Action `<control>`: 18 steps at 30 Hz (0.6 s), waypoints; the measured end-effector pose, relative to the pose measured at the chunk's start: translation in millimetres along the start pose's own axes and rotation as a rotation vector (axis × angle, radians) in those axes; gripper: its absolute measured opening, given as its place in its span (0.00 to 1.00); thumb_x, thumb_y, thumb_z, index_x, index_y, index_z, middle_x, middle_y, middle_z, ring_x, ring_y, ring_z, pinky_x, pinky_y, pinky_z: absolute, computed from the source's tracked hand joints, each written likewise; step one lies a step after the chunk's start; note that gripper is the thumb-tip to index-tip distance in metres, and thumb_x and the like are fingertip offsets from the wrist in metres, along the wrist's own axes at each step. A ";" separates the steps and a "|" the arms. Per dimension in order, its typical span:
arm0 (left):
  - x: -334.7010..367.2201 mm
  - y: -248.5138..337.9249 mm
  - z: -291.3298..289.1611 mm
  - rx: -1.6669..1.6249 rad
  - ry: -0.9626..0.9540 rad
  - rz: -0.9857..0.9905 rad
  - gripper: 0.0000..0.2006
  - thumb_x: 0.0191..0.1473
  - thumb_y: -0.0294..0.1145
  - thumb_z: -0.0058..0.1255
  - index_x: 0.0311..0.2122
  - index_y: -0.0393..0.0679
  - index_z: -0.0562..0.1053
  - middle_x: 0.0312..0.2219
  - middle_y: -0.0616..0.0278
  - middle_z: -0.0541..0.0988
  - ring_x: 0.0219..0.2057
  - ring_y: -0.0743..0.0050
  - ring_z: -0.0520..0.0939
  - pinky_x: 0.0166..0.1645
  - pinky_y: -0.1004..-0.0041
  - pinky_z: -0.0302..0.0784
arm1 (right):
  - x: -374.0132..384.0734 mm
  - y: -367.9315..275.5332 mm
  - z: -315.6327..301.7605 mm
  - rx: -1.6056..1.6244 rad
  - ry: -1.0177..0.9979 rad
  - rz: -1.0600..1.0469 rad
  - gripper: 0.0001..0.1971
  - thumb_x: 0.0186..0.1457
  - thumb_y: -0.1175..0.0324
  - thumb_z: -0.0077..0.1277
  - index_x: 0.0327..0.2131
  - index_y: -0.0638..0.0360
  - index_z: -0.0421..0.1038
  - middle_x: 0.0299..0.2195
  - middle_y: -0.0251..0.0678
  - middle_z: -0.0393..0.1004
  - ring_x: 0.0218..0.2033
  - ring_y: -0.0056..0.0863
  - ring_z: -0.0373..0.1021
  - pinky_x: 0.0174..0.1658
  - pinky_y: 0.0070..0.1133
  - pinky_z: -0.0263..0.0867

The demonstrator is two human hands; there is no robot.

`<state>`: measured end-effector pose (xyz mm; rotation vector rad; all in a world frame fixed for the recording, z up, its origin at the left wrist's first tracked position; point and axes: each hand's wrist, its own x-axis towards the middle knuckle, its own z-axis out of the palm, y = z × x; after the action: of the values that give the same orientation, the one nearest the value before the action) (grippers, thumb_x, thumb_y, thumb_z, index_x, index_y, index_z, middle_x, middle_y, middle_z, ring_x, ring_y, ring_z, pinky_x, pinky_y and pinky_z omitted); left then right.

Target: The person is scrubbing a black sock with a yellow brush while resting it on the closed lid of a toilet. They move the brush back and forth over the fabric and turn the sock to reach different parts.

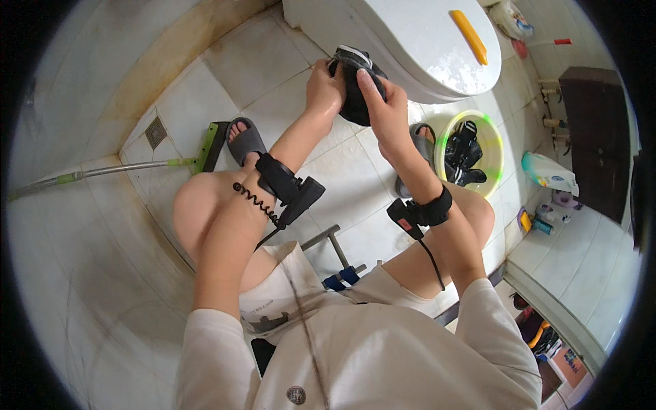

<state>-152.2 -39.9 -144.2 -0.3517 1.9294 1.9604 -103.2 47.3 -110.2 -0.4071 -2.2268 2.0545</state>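
Both my hands are raised out in front, near the edge of the white toilet lid. Between them is a black shoe with white trim at its far end. My left hand is closed on its left side, the fingers partly hidden behind it. On the right side my right hand grips it, thumb laid along the top. Which part of the shoe faces me I cannot tell. To the right, a pale yellow-green basin holds more black footwear with white stripes.
A yellow, long-handled object lies on the wet toilet lid. At left, a green-and-black floor squeegee rests beside a floor drain. A low folding stool frame shows between my legs. Bottles and bags stand near a dark cabinet.
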 end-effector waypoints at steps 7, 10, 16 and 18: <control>-22.7 13.8 9.0 -0.562 -0.168 -0.235 0.21 0.50 0.47 0.41 0.35 0.36 0.69 0.31 0.63 0.73 0.32 0.78 0.71 0.39 0.76 0.65 | 27.0 14.3 -18.5 -0.186 0.192 -0.145 0.15 0.44 0.63 0.50 0.26 0.71 0.69 0.14 0.40 0.68 0.18 0.18 0.62 0.25 0.19 0.61; -31.3 22.6 14.0 -0.333 -0.249 -0.138 0.21 0.46 0.50 0.46 0.26 0.37 0.71 0.22 0.67 0.72 0.25 0.82 0.70 0.32 0.80 0.64 | 37.3 33.4 -27.6 -0.292 0.268 -0.098 0.15 0.44 0.64 0.49 0.27 0.71 0.68 0.20 0.45 0.71 0.21 0.25 0.67 0.29 0.20 0.61; -27.7 19.5 18.9 -0.331 0.066 0.173 0.21 0.46 0.46 0.45 0.24 0.32 0.71 0.19 0.60 0.73 0.21 0.75 0.71 0.28 0.75 0.66 | 14.7 20.7 2.3 0.043 0.291 -0.142 0.17 0.49 0.63 0.45 0.21 0.72 0.65 0.13 0.36 0.63 0.19 0.14 0.56 0.23 0.18 0.56; -11.0 11.8 7.9 -0.224 0.142 0.043 0.21 0.48 0.45 0.41 0.26 0.32 0.71 0.22 0.53 0.75 0.24 0.67 0.74 0.31 0.71 0.67 | -14.1 7.5 16.6 -0.168 0.239 -0.124 0.19 0.51 0.60 0.44 0.21 0.72 0.65 0.13 0.31 0.62 0.18 0.14 0.55 0.21 0.17 0.55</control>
<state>-146.7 -33.0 -128.6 -0.5269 1.8164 2.2413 -92.6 28.1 -117.5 -0.4849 -2.2245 1.6690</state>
